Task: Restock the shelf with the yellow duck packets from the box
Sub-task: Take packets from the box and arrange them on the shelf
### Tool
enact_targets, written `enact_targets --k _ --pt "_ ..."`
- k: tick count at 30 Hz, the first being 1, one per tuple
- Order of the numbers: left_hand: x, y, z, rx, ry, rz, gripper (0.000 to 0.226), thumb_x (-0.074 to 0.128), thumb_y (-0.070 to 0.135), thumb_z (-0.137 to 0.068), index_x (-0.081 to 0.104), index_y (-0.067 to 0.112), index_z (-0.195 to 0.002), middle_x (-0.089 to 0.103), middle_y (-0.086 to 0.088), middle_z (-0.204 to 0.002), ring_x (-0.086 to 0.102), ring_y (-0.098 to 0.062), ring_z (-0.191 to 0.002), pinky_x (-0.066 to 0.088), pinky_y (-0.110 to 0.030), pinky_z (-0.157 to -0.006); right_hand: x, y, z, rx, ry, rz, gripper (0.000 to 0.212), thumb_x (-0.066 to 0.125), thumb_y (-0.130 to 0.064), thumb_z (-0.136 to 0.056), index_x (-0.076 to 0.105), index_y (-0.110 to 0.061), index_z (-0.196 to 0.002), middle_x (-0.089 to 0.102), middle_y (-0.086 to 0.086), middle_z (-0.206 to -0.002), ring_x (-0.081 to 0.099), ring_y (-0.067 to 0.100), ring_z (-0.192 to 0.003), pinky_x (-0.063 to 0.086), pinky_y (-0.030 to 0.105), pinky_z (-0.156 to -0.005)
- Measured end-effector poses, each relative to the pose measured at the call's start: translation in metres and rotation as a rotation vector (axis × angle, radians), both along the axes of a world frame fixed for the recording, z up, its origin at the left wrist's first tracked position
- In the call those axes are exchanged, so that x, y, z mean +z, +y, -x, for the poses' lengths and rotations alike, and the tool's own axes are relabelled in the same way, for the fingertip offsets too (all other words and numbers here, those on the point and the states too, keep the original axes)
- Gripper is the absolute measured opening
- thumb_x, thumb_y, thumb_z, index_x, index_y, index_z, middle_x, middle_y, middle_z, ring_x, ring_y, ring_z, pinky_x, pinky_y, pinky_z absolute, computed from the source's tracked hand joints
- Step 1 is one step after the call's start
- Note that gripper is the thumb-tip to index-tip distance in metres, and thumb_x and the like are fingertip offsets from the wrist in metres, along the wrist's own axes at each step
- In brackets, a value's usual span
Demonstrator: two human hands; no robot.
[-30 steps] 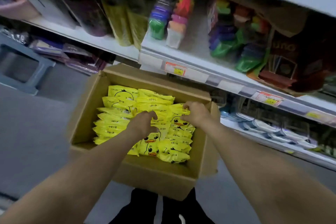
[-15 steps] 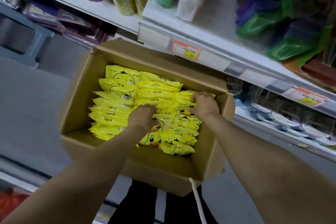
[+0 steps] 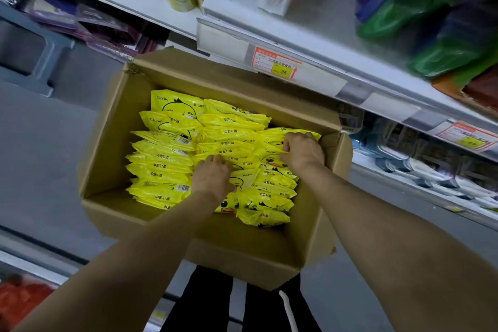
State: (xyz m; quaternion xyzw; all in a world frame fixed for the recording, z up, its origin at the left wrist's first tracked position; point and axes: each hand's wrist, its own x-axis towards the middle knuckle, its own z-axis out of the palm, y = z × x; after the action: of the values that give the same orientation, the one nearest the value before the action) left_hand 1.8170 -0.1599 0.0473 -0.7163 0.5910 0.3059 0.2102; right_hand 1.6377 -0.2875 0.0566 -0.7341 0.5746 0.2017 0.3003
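An open cardboard box point(image 3: 107, 143) sits below me, filled with rows of yellow duck packets point(image 3: 167, 159). Both my hands are inside it, on the right-hand rows. My left hand point(image 3: 213, 178) lies knuckles-up in the middle with its fingers curled down into the packets. My right hand point(image 3: 303, 151) is near the box's right wall, fingers curled round the top edge of several packets. The fingertips of both hands are hidden among the packets.
A white shelf point(image 3: 318, 73) with a price tag point(image 3: 275, 63) juts out just above the box's far edge, holding green and purple goods. A lower shelf point(image 3: 431, 178) at right holds packaged items. A grey stool point(image 3: 32, 56) stands at left on the grey floor.
My view has tilted down and closer to the box. Both hands have stayed on the same packets, digging slightly deeper between them.
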Motion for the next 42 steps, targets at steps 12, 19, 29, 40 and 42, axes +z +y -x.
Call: enact_targets --k 12,19,29,40,42 --pt "0.007 0.01 0.004 0.063 0.032 -0.052 0.041 0.065 0.018 -0.089 0.046 0.019 -0.125 0.063 -0.006 -0.109 0.061 -0.028 -0.1 0.046 -0.036 -0.07 -0.01 0.002 0.002 0.034 0.069 -0.064 0.047 0.078 -0.035 -0.082 0.064 -0.019 -0.123 0.056 0.011 -0.13 0.046 0.029 -0.127 0.043 0.033 -0.097" --pt "0.051 -0.007 -0.037 0.44 0.401 -0.103 0.064 0.085 0.03 -0.071 0.052 0.011 -0.123 0.065 -0.009 -0.117 0.061 -0.03 -0.108 0.051 -0.037 -0.085 0.027 0.016 0.009 -0.135 -0.068 -0.109 0.039 0.066 -0.037 -0.092 0.053 -0.009 -0.116 0.063 0.014 -0.116 0.059 0.035 -0.111 0.044 0.035 -0.078" --pt "0.17 -0.035 -0.06 0.453 0.594 -0.02 0.066 0.088 0.031 -0.069 0.062 0.008 -0.125 0.061 -0.007 -0.131 0.057 -0.027 -0.119 0.046 -0.037 -0.101 0.167 0.023 0.017 -0.146 -0.25 -0.01 0.055 0.082 -0.052 -0.07 0.069 -0.023 -0.115 0.071 -0.003 -0.107 0.064 0.016 -0.1 0.047 0.028 -0.081" --pt "0.311 -0.066 -0.018 0.184 0.775 0.148 0.036 0.079 0.027 -0.074 0.067 0.019 -0.107 0.074 -0.006 -0.101 0.072 -0.027 -0.09 0.057 -0.048 -0.085 0.318 0.047 0.057 -0.262 -0.311 0.353 0.027 0.086 -0.037 -0.073 0.073 -0.021 -0.09 0.071 0.003 -0.089 0.066 0.02 -0.086 0.042 0.027 -0.066" --pt "0.337 -0.07 -0.007 0.108 0.814 0.183 0.032 0.079 0.03 -0.078 0.067 0.021 -0.107 0.074 -0.003 -0.101 0.072 -0.023 -0.091 0.057 -0.044 -0.088 0.345 0.05 0.072 -0.298 -0.321 0.405 0.03 0.086 -0.039 -0.072 0.072 -0.018 -0.089 0.072 0.003 -0.088 0.066 0.021 -0.085 0.042 0.028 -0.065"
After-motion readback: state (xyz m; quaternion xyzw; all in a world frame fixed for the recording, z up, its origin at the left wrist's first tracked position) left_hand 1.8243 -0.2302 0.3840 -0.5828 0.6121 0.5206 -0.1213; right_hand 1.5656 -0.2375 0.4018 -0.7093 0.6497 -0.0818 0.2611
